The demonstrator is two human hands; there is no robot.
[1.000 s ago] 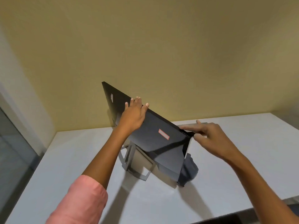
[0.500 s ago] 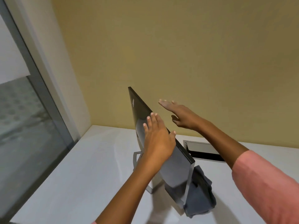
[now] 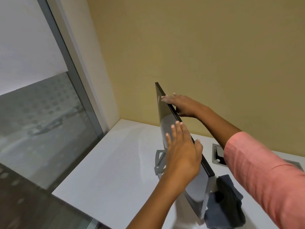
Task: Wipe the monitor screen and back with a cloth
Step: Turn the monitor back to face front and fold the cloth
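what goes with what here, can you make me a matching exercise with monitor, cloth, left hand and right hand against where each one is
Things:
1. monitor
2. cloth
3. left hand
4. right hand

Places:
A. lying on the table by the monitor's near end
B. over the top edge, nearer the far end
C. standing on the table, seen nearly edge-on
D. flat on the screen side, thumb over the top edge

Pairs: 1-C, 2-A, 3-D, 4-B

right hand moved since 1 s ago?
Yes. The right hand went from the monitor's near end by the cloth to its far top edge, fingers now over the rim near the far corner.
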